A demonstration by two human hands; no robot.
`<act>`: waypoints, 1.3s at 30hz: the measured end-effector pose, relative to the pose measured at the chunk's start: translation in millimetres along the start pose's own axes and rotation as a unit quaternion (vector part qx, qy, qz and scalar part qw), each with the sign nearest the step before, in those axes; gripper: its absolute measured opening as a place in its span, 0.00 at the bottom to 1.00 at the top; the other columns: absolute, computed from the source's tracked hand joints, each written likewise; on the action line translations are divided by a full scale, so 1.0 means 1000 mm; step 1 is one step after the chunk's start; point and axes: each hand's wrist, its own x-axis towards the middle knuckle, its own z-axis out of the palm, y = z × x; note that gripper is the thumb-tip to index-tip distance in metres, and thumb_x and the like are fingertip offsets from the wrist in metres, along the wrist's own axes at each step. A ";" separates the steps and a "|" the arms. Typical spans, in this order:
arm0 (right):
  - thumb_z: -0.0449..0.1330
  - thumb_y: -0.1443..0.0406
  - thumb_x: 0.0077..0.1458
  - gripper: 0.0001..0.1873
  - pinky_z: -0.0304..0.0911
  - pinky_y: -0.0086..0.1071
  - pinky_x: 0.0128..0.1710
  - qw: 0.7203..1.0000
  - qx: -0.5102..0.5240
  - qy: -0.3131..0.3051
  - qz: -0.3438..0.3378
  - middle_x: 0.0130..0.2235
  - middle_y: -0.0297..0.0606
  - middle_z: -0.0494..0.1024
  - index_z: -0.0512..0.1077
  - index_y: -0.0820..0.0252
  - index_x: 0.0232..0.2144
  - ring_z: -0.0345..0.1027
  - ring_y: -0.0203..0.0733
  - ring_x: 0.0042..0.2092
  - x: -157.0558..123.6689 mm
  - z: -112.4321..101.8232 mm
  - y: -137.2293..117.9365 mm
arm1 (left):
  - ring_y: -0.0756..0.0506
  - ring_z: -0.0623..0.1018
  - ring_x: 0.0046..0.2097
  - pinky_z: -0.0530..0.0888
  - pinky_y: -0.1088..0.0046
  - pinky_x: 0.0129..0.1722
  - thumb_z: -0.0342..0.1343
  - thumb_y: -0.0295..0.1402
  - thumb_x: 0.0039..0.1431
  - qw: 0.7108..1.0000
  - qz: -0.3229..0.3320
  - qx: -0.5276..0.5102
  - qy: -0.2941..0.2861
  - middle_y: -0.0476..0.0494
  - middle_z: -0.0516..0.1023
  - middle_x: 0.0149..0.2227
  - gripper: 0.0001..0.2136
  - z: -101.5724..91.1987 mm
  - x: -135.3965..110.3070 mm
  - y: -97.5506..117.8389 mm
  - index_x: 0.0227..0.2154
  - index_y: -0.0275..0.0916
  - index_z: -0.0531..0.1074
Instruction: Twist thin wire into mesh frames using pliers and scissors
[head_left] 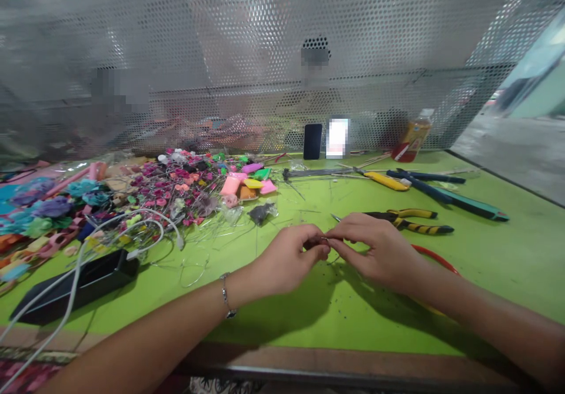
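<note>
Small piece (325,239) pinched between two hands

Thin, dark and mostly hidden, it sits where the fingertips of the left hand (291,257) and right hand (375,248) meet, thumb and fingers of each gripping it above the smooth green table (282,329). Striped-handled pliers (401,221) lie beyond the right hand. Leftward spread ruffled flowers (57,207) and pillow-shaped packets (231,184); behind rises a perforated screen (247,47).
</note>
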 end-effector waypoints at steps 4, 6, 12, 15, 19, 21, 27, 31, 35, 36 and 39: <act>0.58 0.63 0.68 0.13 0.67 0.41 0.39 1.000 0.003 -0.005 0.012 0.34 0.42 0.83 0.82 0.55 0.36 0.74 0.47 0.37 -0.002 0.002 0.004 | 0.45 0.75 0.37 0.69 0.70 0.36 0.59 0.36 0.62 0.999 0.010 0.041 0.031 0.45 0.79 0.34 0.06 0.002 -0.001 -0.006 0.31 0.40 0.72; 0.58 0.63 0.68 0.12 0.66 0.41 0.39 0.999 0.015 -0.001 0.033 0.34 0.42 0.81 0.81 0.55 0.34 0.73 0.47 0.38 -0.002 0.001 0.003 | 0.45 0.76 0.37 0.68 0.71 0.34 0.59 0.35 0.61 0.998 0.011 0.045 0.035 0.45 0.78 0.35 0.06 0.003 -0.002 -0.009 0.32 0.40 0.70; 0.59 0.57 0.66 0.14 0.64 0.38 0.38 0.980 0.124 -0.062 0.145 0.32 0.38 0.78 0.79 0.56 0.31 0.70 0.44 0.36 0.003 -0.002 0.004 | 0.46 0.72 0.34 0.65 0.70 0.32 0.61 0.29 0.58 0.996 0.023 0.079 0.028 0.46 0.76 0.32 0.06 0.003 -0.003 -0.010 0.30 0.41 0.68; 0.62 0.48 0.60 0.20 0.61 0.36 0.33 0.935 0.232 -0.120 0.241 0.27 0.34 0.74 0.76 0.56 0.28 0.65 0.41 0.31 0.005 0.000 0.011 | 0.46 0.68 0.31 0.61 0.69 0.31 0.61 0.27 0.57 0.990 0.056 0.121 0.048 0.47 0.73 0.29 0.08 0.003 -0.004 -0.009 0.27 0.42 0.67; 0.61 0.43 0.59 0.25 0.56 0.34 0.30 0.907 0.285 -0.137 0.278 0.24 0.30 0.67 0.72 0.56 0.26 0.58 0.38 0.28 0.004 0.003 0.014 | 0.46 0.70 0.33 0.63 0.70 0.32 0.60 0.28 0.58 0.995 0.037 0.090 0.034 0.46 0.75 0.30 0.06 0.003 -0.003 -0.010 0.29 0.42 0.68; 0.58 0.45 0.63 0.24 0.57 0.34 0.30 0.917 0.269 -0.146 0.257 0.25 0.32 0.68 0.73 0.56 0.28 0.60 0.39 0.29 0.004 -0.001 0.010 | 0.46 0.73 0.35 0.66 0.70 0.34 0.59 0.29 0.58 0.999 0.010 0.051 0.016 0.46 0.77 0.32 0.04 0.002 -0.001 -0.010 0.30 0.41 0.69; 0.61 0.60 0.64 0.13 0.67 0.39 0.39 0.997 0.005 -0.072 0.008 0.39 0.45 0.81 0.81 0.58 0.45 0.73 0.46 0.38 0.000 -0.010 0.006 | 0.50 0.68 0.28 0.64 0.72 0.29 0.66 0.35 0.54 0.988 -0.083 -0.116 -0.054 0.53 0.69 0.27 0.11 -0.005 0.003 -0.010 0.31 0.39 0.69; 0.58 0.61 0.69 0.14 0.67 0.38 0.36 0.995 -0.072 -0.012 -0.071 0.36 0.46 0.83 0.84 0.57 0.43 0.75 0.46 0.36 -0.004 -0.003 0.009 | 0.52 0.65 0.25 0.61 0.73 0.26 0.69 0.38 0.52 0.980 -0.096 -0.146 -0.093 0.55 0.67 0.25 0.15 -0.008 0.004 -0.009 0.31 0.40 0.67; 0.58 0.61 0.68 0.15 0.64 0.37 0.35 1.000 0.008 -0.008 0.003 0.31 0.41 0.82 0.83 0.57 0.33 0.72 0.43 0.33 0.000 -0.002 0.007 | 0.50 0.69 0.29 0.65 0.72 0.30 0.63 0.33 0.56 0.995 -0.040 -0.051 -0.077 0.52 0.70 0.28 0.08 -0.004 0.000 -0.008 0.31 0.40 0.68; 0.59 0.59 0.67 0.16 0.63 0.36 0.34 0.997 0.048 -0.019 0.054 0.30 0.40 0.80 0.82 0.57 0.31 0.71 0.42 0.32 0.001 -0.002 0.007 | 0.49 0.70 0.31 0.65 0.71 0.31 0.61 0.31 0.57 0.998 -0.011 -0.001 -0.065 0.51 0.71 0.29 0.07 -0.002 -0.001 -0.009 0.31 0.40 0.67; 0.63 0.48 0.61 0.21 0.57 0.34 0.28 0.955 0.180 -0.086 0.218 0.24 0.34 0.74 0.79 0.59 0.28 0.63 0.38 0.27 0.005 0.000 0.011 | 0.46 0.69 0.35 0.64 0.69 0.35 0.55 0.25 0.58 0.978 0.104 0.179 -0.028 0.48 0.71 0.32 0.06 0.002 -0.002 -0.015 0.30 0.41 0.63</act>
